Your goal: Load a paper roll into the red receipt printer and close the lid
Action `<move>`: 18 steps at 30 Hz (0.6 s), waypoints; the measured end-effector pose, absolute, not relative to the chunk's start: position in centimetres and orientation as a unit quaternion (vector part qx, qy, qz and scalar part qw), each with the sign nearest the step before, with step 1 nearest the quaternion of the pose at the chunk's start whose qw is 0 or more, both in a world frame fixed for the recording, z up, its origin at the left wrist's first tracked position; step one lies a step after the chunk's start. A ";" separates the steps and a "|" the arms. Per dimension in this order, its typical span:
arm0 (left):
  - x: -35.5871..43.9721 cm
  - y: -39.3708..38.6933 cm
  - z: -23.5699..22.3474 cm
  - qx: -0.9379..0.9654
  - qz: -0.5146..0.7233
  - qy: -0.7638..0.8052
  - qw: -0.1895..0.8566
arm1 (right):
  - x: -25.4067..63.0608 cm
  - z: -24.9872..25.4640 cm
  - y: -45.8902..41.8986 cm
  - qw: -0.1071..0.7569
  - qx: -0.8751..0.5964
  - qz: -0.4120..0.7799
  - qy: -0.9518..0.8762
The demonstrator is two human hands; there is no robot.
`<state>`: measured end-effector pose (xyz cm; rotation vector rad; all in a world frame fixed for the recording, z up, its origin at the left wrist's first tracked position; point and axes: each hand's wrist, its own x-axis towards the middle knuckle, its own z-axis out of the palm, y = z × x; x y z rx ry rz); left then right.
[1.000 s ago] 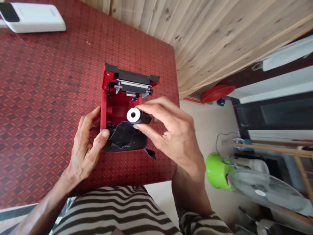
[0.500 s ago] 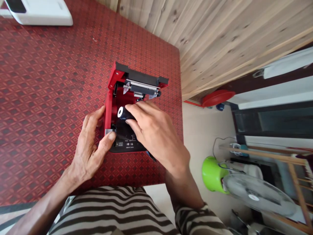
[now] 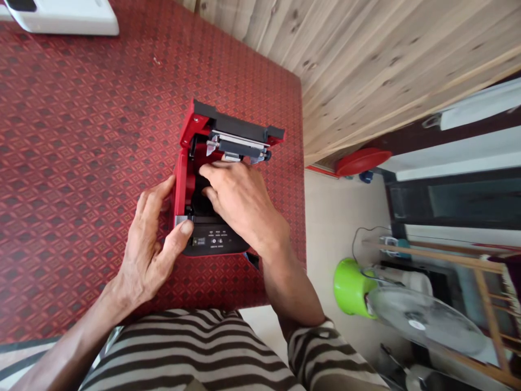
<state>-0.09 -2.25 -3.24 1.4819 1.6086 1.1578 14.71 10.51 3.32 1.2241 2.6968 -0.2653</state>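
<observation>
A red and black printer (image 3: 215, 247) lies on the table with its lid (image 3: 240, 127) raised, a dark roller (image 3: 240, 147) showing on the lid's inner side. My left hand (image 3: 152, 239) grips its left side, thumb on the grey front corner and fingers along the outer red wall. My right hand (image 3: 240, 201) reaches down into the compartment, its fingers curled round the dark roll, which is now hidden by the hand and the shadow inside. Small buttons and labels are visible on the front panel.
A red patterned cloth covers the table (image 3: 101, 136). A white device (image 3: 69, 19) lies at the far left. Wooden boards (image 3: 345, 60) run along the far side. Beyond the right edge stand a green bucket (image 3: 350, 288) and a fan (image 3: 423, 320).
My right hand has moved left and deeper into the compartment with the roll, whose white-ringed end has gone out of sight. My left hand keeps its grip on the printer.
</observation>
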 end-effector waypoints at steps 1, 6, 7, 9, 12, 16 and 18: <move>-0.1 -2.2 -3.3 0.566 0.443 0.614 0.326 | 14.7 3.3 10.4 0.082 0.414 -0.096 0.901; -0.1 -2.1 -3.3 0.569 0.445 0.610 0.326 | 16.0 4.0 9.4 -0.017 0.406 -0.157 0.900; -0.2 -2.1 -3.3 0.570 0.445 0.609 0.326 | 16.5 4.3 9.1 -0.048 0.401 -0.171 0.899; -0.2 -2.1 -3.3 0.573 0.444 0.609 0.323 | 17.5 4.7 8.3 -0.089 0.375 -0.207 0.899; -0.1 -2.1 -3.2 0.573 0.439 0.616 0.315 | 18.7 4.9 7.1 -0.091 0.320 -0.256 0.907; -0.1 -2.0 -3.3 0.561 0.434 0.627 0.321 | 19.2 4.3 6.3 -0.115 0.314 -0.286 0.898; -0.1 -2.1 -3.3 0.558 0.435 0.629 0.322 | 19.3 4.0 6.5 -0.142 0.313 -0.311 0.886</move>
